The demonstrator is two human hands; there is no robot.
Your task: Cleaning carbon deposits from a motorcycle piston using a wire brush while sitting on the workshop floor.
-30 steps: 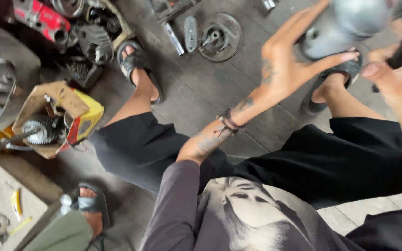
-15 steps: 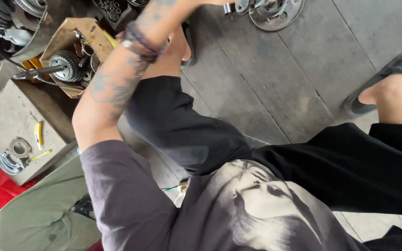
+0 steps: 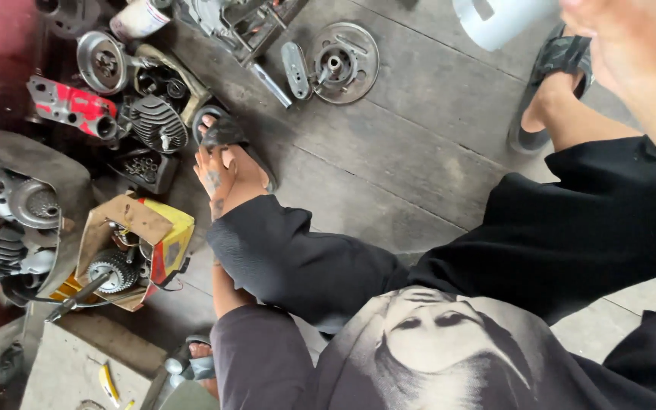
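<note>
I sit with my legs in black shorts over a plank floor. My left hand lies flat on my left shin just above the black sandal, fingers loose, holding nothing. My right hand is raised at the top right, blurred, with a dark band on the wrist. Its fingers meet the edge of a pale grey cylindrical housing held up in the air, partly cut off by the frame's top edge. Below it is my right foot in a black sandal.
A round metal disc with a hub lies on the planks ahead. At left sit a finned engine cylinder, a red engine part, more engine parts, and a torn yellow cardboard box holding a gear. A concrete block is at bottom left.
My left hand has let go of the grey housing and dropped onto my left shin. The right hand alone keeps the housing up at the top right. My view has swung back.
</note>
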